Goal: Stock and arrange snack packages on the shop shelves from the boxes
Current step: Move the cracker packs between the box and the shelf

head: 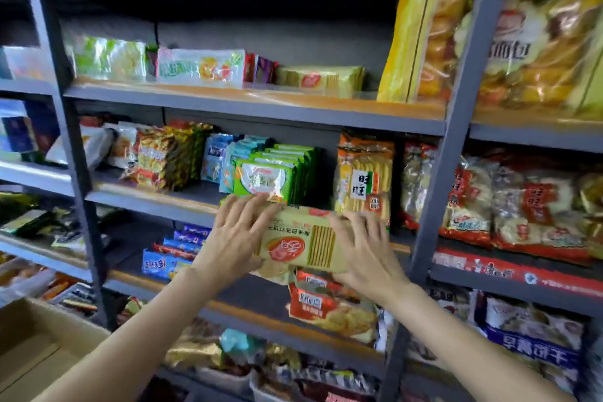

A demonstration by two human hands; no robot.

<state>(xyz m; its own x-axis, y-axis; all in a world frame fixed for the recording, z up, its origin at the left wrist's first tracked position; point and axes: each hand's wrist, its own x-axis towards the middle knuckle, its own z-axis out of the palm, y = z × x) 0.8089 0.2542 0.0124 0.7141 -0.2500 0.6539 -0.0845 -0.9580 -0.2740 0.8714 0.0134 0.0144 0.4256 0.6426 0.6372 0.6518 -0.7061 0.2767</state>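
A: Hands?

B: Left hand (239, 232) and right hand (365, 246) both on one cracker pack (303, 240), one at each end. Fingers spread and laid flat over its face. Can't tell whether the thumbs hook under it, so I read it as pressing, not gripping.

A: Pack details?

B: Pale yellow-green wrapper, long and flat, held horizontal. Red round logo, clear window showing a stack of crackers on edge, print reads upside down. It sits in front of the middle shelf edge (182, 201), just below the row of green packets (270, 173).

A: Surroundings?

B: Cardboard box (36, 349) at lower left, flaps open. Grey metal rack (456, 127) with wood-toned boards. Below the hands, red-and-white snack bags (329, 307). Right of the hands, an orange rice cracker bag (365, 176) stands upright. Upper shelf: a matching cracker pack (321, 80) lies flat, tall yellow bags (408, 39) upright beside it. Edges of the view are blurred.
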